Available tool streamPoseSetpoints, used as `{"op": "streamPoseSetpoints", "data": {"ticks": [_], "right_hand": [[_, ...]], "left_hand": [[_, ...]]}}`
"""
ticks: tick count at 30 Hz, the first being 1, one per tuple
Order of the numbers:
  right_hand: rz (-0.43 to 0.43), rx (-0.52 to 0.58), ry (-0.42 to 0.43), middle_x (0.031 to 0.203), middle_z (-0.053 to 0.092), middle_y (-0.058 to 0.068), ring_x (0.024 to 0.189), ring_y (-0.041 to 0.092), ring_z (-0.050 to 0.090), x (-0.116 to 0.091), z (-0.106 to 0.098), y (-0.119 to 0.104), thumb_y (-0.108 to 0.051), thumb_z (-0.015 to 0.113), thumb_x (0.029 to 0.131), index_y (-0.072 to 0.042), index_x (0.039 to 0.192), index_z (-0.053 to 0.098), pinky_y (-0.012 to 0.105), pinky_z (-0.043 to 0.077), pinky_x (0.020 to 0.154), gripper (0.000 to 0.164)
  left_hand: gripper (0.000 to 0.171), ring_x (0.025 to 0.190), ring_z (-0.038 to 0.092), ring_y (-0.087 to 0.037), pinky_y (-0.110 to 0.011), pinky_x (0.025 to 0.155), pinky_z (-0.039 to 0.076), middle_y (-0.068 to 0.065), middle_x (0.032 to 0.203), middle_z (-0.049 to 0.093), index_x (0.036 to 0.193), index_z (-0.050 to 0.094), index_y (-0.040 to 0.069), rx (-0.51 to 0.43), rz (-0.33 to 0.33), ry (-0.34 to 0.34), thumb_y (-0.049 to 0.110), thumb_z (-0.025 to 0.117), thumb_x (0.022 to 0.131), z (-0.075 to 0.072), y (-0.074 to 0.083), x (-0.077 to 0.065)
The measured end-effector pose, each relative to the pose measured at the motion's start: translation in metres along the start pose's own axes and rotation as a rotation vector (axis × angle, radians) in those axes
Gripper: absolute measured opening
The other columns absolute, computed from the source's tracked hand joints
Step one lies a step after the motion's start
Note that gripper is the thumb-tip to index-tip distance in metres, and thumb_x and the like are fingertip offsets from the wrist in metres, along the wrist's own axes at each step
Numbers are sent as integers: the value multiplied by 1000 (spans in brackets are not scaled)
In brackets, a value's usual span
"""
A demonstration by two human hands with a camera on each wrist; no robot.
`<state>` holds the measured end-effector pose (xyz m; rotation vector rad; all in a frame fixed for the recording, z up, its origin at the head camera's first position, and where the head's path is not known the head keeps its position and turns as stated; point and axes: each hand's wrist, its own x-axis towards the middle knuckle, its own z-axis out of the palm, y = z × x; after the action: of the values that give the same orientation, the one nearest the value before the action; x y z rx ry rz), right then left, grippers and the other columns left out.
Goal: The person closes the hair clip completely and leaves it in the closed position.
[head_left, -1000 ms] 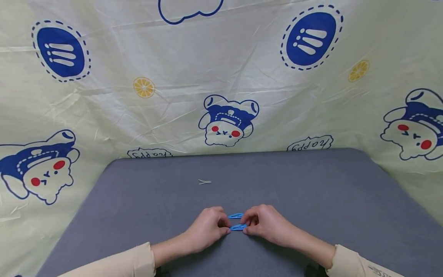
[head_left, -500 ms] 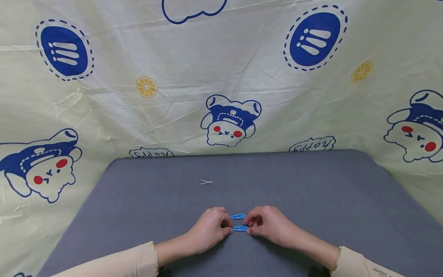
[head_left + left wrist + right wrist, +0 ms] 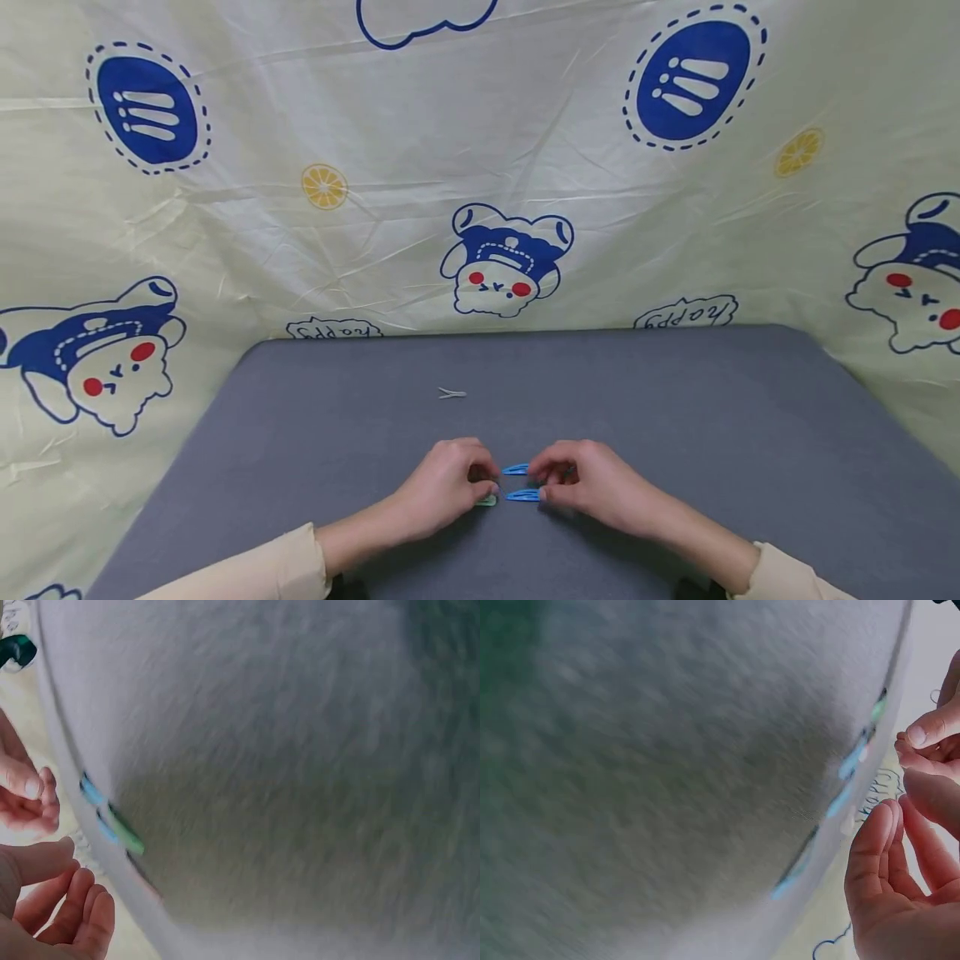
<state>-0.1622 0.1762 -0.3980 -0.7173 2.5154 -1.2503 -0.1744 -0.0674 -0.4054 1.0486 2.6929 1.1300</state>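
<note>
In the head view, two blue snap hair clips, a far one (image 3: 516,469) and a near one (image 3: 523,496), lie between the hands. My left hand (image 3: 448,483) hovers just left of them, fingers loosely bent. The end of a green hair clip (image 3: 488,501) shows below its thumb; the rest is hidden. My right hand (image 3: 600,487) is at the clips' right ends and covers them; whether it touches them cannot be told. Both wrist views show nothing between the fingertips of the left hand (image 3: 64,907) or the right hand (image 3: 896,885).
A small grey forked clip (image 3: 452,393) lies farther back on the grey table (image 3: 637,392). A pinkish clip (image 3: 865,752) shows among the others in the right wrist view. A printed cloth (image 3: 397,167) hangs behind the table.
My left hand has drawn back slightly to the left from the near blue clip, and the green clip's end has come into view. The right hand has barely shifted.
</note>
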Motion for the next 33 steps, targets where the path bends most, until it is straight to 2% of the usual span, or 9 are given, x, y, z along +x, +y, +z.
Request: {"op": "streamPoseSetpoints", "data": {"ticks": [3,9,16,22,25,29,33], "right_hand": [[-25,-34,28,85,64,-8,75,10,59,1,-3,-4,-12,74,87,-14,104,72,27,51,66,17],[-57,-56,87,100,67,-1,85,10,60,10,-7,-12,-15,73,89,-14,109,72,29,52,74,20],[-52,-72,116,104,67,0,88,11,60,29,-10,-17,-14,73,89,-16,112,72,30,52,78,22],[-102,-130,100,104,67,1,90,10,59,52,-16,-18,-15,72,91,-15,114,71,33,52,82,24],[-121,-157,82,104,67,2,91,12,59,66,-19,-17,-15,72,91,-12,116,70,33,52,83,25],[-118,-223,59,100,67,-1,89,13,58,85,-22,-17,-13,71,91,-9,114,71,32,51,79,23],[-77,-264,17,97,66,-4,86,13,57,104,-23,-17,-12,71,91,-6,113,71,29,51,74,23]], "left_hand": [[4,72,55,-1,-20,66,48,12,79,58,87,74,7,6,-14,24,5,77,84,-9,-1,1],[9,78,59,-7,-25,71,51,4,87,65,94,76,6,-3,-74,87,6,76,84,-27,-9,-1],[13,79,58,-11,-28,70,51,6,88,65,97,75,7,-10,-154,148,7,77,84,-49,-28,0],[17,80,60,-12,-30,73,52,6,88,66,100,74,6,-14,-204,195,7,78,83,-69,-45,5],[18,81,62,-13,-32,74,52,4,89,68,100,74,4,-25,-211,188,8,78,83,-76,-53,8],[18,82,62,-15,-32,73,52,1,89,68,101,73,2,-51,-208,140,8,77,84,-84,-66,14],[20,82,62,-17,-31,71,51,-1,88,69,102,72,-1,-73,-216,92,6,76,84,-89,-79,20]]}}
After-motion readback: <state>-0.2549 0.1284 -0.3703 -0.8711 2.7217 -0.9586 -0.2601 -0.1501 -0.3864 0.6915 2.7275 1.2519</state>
